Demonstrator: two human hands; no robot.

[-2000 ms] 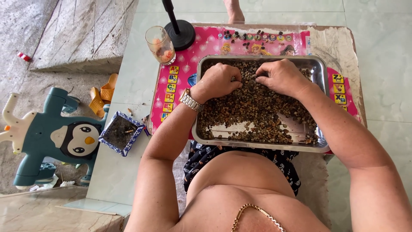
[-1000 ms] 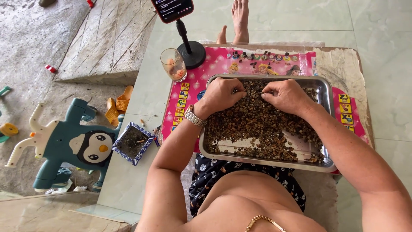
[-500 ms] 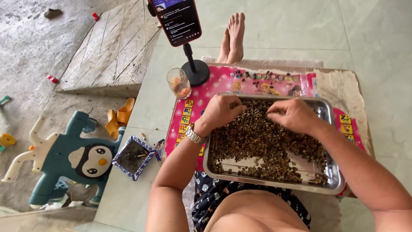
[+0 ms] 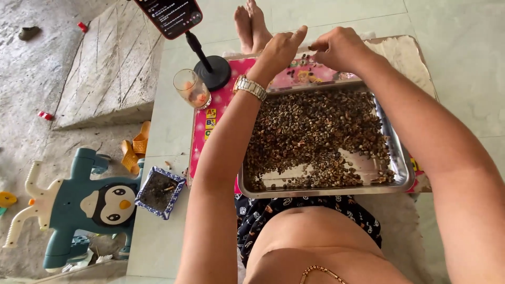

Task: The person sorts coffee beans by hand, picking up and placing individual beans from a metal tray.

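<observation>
The fingers [image 4: 313, 47] of the right hand [image 4: 339, 48] are pinched shut on a tiny dark piece, facing the loosely curled, apparently empty left hand [image 4: 278, 51] just beside it. Both hover past the far rim of the long rectangular steel tray [image 4: 401, 158], whose heap of small brown shells [image 4: 315, 131] lies below and nearer the body, on the pink picture mat [image 4: 202, 131].
</observation>
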